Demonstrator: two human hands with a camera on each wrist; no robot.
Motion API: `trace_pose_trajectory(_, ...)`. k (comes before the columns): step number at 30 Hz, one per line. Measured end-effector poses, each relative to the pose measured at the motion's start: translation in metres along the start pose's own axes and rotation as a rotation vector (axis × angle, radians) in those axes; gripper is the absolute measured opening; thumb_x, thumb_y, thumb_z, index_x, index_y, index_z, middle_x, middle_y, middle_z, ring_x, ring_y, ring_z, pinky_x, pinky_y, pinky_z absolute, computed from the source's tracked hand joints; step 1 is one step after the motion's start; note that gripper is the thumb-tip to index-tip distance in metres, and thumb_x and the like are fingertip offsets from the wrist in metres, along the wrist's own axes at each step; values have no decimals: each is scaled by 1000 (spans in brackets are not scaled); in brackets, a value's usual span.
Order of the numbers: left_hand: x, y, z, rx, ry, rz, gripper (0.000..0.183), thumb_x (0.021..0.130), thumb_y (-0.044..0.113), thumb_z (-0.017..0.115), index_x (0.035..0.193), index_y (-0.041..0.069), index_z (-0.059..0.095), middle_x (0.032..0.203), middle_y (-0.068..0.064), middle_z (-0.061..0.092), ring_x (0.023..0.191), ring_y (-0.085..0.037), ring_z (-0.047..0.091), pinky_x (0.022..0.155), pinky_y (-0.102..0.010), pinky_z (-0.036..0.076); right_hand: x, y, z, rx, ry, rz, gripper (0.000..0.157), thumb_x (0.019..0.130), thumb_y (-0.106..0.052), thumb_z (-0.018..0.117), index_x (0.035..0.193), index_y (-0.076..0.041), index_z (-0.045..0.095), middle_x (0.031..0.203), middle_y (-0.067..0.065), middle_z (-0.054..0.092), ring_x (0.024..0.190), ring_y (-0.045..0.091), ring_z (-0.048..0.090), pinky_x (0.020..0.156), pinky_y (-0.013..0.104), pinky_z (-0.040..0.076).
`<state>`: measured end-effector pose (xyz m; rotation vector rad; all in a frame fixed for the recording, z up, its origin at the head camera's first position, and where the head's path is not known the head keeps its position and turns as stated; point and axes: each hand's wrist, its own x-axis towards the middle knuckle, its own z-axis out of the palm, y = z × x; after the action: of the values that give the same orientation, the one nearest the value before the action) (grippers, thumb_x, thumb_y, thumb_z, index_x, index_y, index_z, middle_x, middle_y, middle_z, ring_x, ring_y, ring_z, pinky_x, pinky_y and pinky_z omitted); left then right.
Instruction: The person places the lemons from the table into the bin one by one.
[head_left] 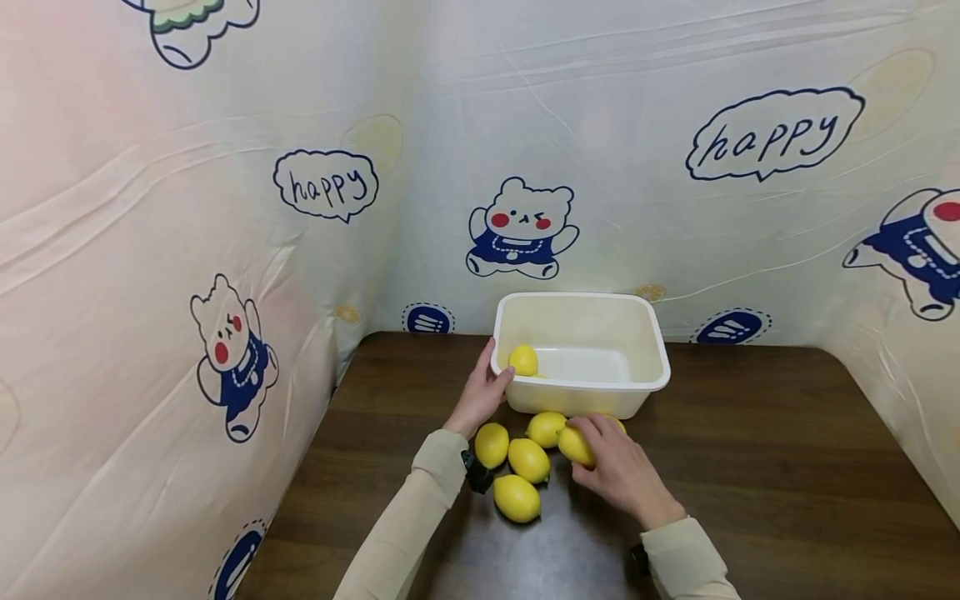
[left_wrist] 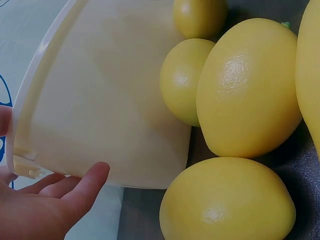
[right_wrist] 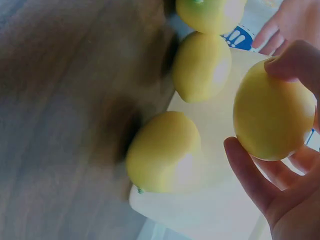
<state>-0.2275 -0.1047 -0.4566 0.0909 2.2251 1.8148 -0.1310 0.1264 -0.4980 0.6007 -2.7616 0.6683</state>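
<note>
Holding a smooth, bright yellow, oval lemon [head_left: 576, 447] in the right hand [head_left: 621, 468], thumb on one side and fingers on the other, just right of centre in the lower half of the head view, in front of a cream-white, rectangular plastic tub [head_left: 581, 401]. Cannot tell for sure whether clear of the dark brown, wood-grain bench [head_left: 795, 450]. Bracing the tub with the left hand [head_left: 480, 398], thumb and fingers closed about its near left corner, at mid-frame.

Note one yellow lemon [head_left: 522, 360] inside the tub, toward its left end, and a sliver of yellow beside it, mostly hidden by the front wall. Count four more lemons [head_left: 528, 461] in full or nearly full view at lower centre, loose on the bench, plus another partly behind the right hand.

Looks to be partway through loading the tub, at the pick-up step. Would next call for a lift over the near rim, then a gentle release low inside. Best keep the tub braced meanwhile, and avoid knocking nearby lemons into a roll.
</note>
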Motion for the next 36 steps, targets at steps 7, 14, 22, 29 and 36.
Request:
trace_pose_trajectory(7, 5, -7, 0, -5, -7, -18, 70, 102, 24, 46, 157, 26, 1, 164, -6, 8, 146, -32, 27, 104, -53, 41, 3, 0, -7, -20, 135, -64, 53, 70, -26, 76, 118, -18, 58, 114, 0, 58, 96, 16, 54, 71, 35, 51)
trace_pose_trajectory(14, 15, -23, 2, -11, 35, 5, 68, 102, 27, 47, 156, 35, 6, 164, 0, 12, 145, -28, 30, 104, -53, 42, 7, -1, -16, -13, 190, -72, 52, 70, -27, 73, 120, -20, 57, 115, 0, 57, 95, 15, 53, 72, 34, 52)
trace_pose_trajectory(22, 14, -23, 3, -16, 46, 12, 68, 102, 26, 47, 155, 36, 7, 163, 0, 14, 144, -28, 31, 103, -54, 42, 10, 1, -24, -20, 223, -74, 51, 71, -27, 72, 119, -18, 57, 116, 3, 57, 94, 17, 53, 68, 36, 52)
trace_pose_trajectory(29, 14, -22, 3, -20, 49, 8, 68, 101, 27, 48, 156, 35, 7, 163, 0, 14, 144, -29, 33, 103, -53, 43, 14, 5, -32, -40, 252, -87, 54, 69, -27, 73, 120, -16, 58, 114, 3, 57, 94, 19, 54, 66, 38, 52)
trace_pose_trajectory(36, 15, -22, 4, -9, 53, -1, 69, 101, 29, 49, 155, 36, 8, 163, 2, 14, 144, -28, 32, 103, -54, 43, 17, 8, -44, -52, 270, -81, 53, 70, -29, 73, 119, -14, 59, 115, 5, 57, 95, 20, 55, 63, 35, 52)
